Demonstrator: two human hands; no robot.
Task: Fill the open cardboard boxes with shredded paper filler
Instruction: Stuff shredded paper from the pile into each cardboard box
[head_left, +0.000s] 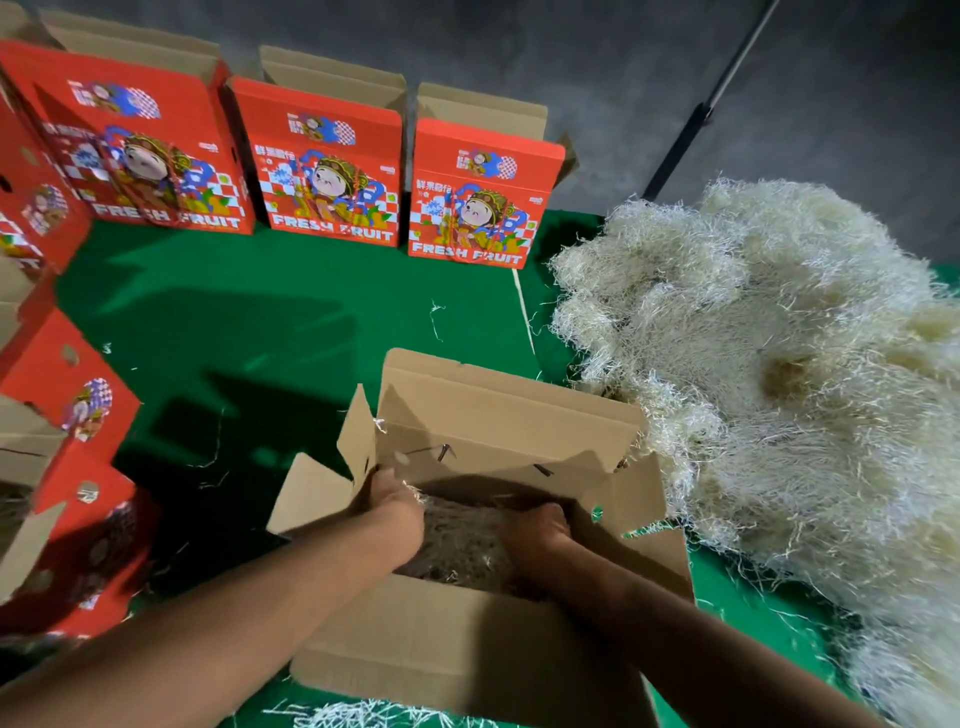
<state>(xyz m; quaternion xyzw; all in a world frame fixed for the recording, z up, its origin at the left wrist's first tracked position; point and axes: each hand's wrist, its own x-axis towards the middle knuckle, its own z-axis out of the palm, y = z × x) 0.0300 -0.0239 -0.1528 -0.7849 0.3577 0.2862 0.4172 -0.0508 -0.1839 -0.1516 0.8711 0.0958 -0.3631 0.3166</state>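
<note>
- Shredded paper filler (462, 540) lies in the open cardboard box (467, 660) right in front of me, head view; a layer covers the bottom, well below the rim.
- My left hand (395, 501) and right hand (537, 525) are down inside, apart, on the filler; fingers hidden, so grip I cannot tell.
- Big loose pile (769, 374) sits just beside the box on the green mat (234, 322).
- Three red boxes (332, 161) stand open at the back; their insides are out of sight, probably unfilled. Much left, I judge.
</note>
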